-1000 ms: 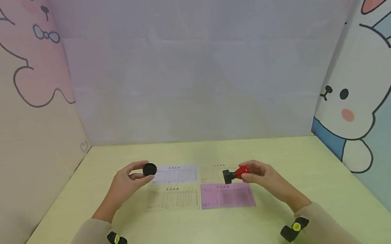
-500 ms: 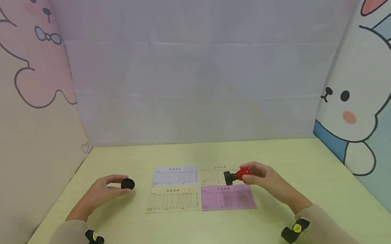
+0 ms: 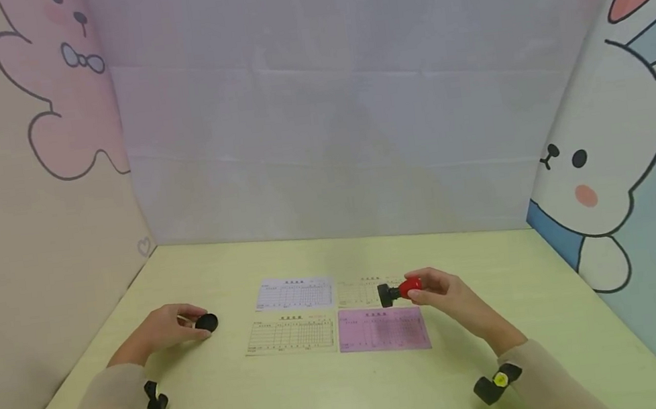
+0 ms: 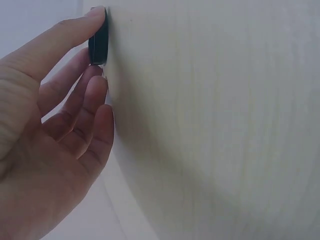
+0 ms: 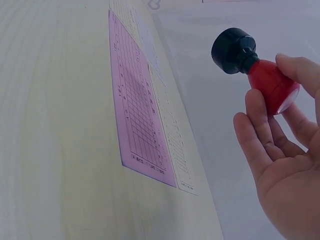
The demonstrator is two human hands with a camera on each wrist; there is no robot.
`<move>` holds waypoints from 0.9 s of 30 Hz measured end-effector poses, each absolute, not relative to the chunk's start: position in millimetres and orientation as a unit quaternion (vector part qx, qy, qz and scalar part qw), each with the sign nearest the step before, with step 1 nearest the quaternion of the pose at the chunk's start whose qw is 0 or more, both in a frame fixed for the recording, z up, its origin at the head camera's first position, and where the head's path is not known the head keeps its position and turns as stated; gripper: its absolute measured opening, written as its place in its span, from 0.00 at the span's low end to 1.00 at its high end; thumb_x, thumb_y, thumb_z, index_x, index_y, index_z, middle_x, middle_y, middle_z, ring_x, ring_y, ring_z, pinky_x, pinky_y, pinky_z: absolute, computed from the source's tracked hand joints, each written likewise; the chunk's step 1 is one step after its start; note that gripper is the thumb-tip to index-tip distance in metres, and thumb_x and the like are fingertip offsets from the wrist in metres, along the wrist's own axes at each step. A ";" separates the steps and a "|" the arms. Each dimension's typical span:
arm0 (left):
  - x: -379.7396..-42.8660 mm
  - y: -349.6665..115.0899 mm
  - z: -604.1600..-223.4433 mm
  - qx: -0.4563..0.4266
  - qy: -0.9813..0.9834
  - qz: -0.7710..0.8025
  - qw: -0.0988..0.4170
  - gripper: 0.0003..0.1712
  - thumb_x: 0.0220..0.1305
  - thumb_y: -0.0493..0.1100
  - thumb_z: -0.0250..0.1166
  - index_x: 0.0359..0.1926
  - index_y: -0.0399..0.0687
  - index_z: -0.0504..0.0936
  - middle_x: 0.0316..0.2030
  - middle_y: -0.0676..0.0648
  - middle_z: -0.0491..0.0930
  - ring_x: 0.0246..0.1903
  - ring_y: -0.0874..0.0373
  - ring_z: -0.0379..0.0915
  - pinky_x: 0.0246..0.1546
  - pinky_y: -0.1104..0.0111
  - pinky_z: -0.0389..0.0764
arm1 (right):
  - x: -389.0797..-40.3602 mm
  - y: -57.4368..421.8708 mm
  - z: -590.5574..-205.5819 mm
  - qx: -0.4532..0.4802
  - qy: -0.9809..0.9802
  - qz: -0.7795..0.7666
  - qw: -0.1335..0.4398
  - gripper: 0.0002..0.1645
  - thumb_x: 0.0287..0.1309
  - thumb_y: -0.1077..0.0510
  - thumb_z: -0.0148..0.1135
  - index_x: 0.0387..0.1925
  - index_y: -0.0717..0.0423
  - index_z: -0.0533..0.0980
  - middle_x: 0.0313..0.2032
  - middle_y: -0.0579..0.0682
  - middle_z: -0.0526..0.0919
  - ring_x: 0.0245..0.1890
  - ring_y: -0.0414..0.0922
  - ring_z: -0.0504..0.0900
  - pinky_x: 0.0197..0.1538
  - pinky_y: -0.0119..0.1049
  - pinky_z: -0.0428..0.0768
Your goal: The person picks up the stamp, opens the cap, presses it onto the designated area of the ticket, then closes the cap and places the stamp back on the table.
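My left hand [image 3: 167, 328] pinches a round black cap [image 3: 206, 323] between thumb and fingers, low over the table left of the papers. In the left wrist view the cap [image 4: 99, 37] stands on edge, close to the tabletop. My right hand [image 3: 449, 297] grips the red handle of a stamp [image 3: 412, 287], held sideways above the forms. Its round black head points left in the head view. The right wrist view shows the stamp [image 5: 272, 85] with thumb and fingers round the bulbous red handle.
Printed forms lie in two rows on the pale yellow table [image 3: 302, 403]: a white one [image 3: 294, 294], a pink one [image 3: 383, 330], a cream one [image 3: 290, 335] and another cream one [image 3: 356, 294] partly behind the stamp. Walls with cartoon figures stand on both sides.
My left hand has moved left and down with the black cap, away from the white form to the table at the left. The right hand and stamp stay nearly in place.
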State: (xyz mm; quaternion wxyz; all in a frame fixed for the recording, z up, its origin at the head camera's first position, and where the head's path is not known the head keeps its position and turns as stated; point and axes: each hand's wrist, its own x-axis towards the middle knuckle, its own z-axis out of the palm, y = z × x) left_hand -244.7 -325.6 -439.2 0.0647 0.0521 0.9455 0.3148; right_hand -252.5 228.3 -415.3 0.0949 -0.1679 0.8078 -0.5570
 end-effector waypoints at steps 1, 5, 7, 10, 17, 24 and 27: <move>-244.7 -325.8 -439.4 0.056 0.946 0.314 0.066 0.33 0.53 0.53 0.78 0.55 0.38 0.83 0.45 0.43 0.81 0.47 0.44 0.78 0.46 0.52 0.80 | -252.6 227.8 -414.5 -0.167 0.813 -0.551 0.089 0.29 0.66 0.50 0.66 0.64 0.55 0.73 0.50 0.54 0.83 0.54 0.61 0.80 0.61 0.47 0.76; -244.6 -326.7 -438.0 0.069 0.942 0.319 0.073 0.36 0.53 0.53 0.79 0.57 0.36 0.81 0.46 0.44 0.80 0.47 0.46 0.78 0.45 0.55 0.79 | -253.6 225.0 -411.2 -0.174 0.830 -0.526 0.063 0.28 0.65 0.48 0.67 0.62 0.52 0.74 0.47 0.53 0.83 0.49 0.55 0.81 0.55 0.42 0.78; -244.4 -326.9 -436.4 0.076 0.940 0.322 0.078 0.39 0.53 0.53 0.78 0.59 0.35 0.78 0.47 0.42 0.80 0.47 0.45 0.77 0.44 0.56 0.79 | -254.0 223.2 -409.0 -0.178 0.835 -0.519 0.048 0.27 0.64 0.49 0.68 0.62 0.51 0.75 0.46 0.53 0.82 0.47 0.52 0.81 0.51 0.39 0.78; -243.9 -325.9 -433.2 0.077 0.940 0.322 0.081 0.42 0.53 0.55 0.78 0.62 0.35 0.76 0.50 0.39 0.79 0.49 0.43 0.77 0.43 0.57 0.80 | -255.3 220.7 -406.8 -0.185 0.839 -0.510 0.031 0.26 0.64 0.51 0.69 0.61 0.51 0.75 0.45 0.53 0.81 0.43 0.51 0.81 0.46 0.35 0.80; -252.8 -314.5 -431.4 0.083 0.945 0.314 0.042 0.37 0.64 0.55 0.70 0.66 0.38 0.74 0.60 0.32 0.74 0.57 0.33 0.70 0.50 0.44 0.76 | -258.2 214.6 -405.7 -0.202 0.835 -0.511 0.016 0.25 0.63 0.54 0.69 0.61 0.52 0.76 0.44 0.54 0.78 0.38 0.51 0.81 0.40 0.33 0.81; -275.6 -285.8 -433.3 0.116 0.943 0.312 0.009 0.30 0.71 0.51 0.63 0.66 0.39 0.73 0.63 0.33 0.72 0.63 0.32 0.64 0.58 0.38 0.68 | -262.3 202.7 -404.8 -0.208 0.832 -0.514 0.017 0.26 0.63 0.55 0.70 0.61 0.52 0.75 0.48 0.55 0.77 0.38 0.47 0.84 0.43 0.34 0.82; -285.3 -272.7 -436.4 0.126 0.944 0.305 0.008 0.27 0.73 0.49 0.62 0.66 0.39 0.74 0.64 0.32 0.71 0.64 0.31 0.63 0.60 0.38 0.66 | -264.7 197.1 -405.0 -0.206 0.839 -0.504 0.015 0.26 0.63 0.57 0.69 0.62 0.54 0.75 0.49 0.55 0.77 0.38 0.45 0.84 0.44 0.33 0.82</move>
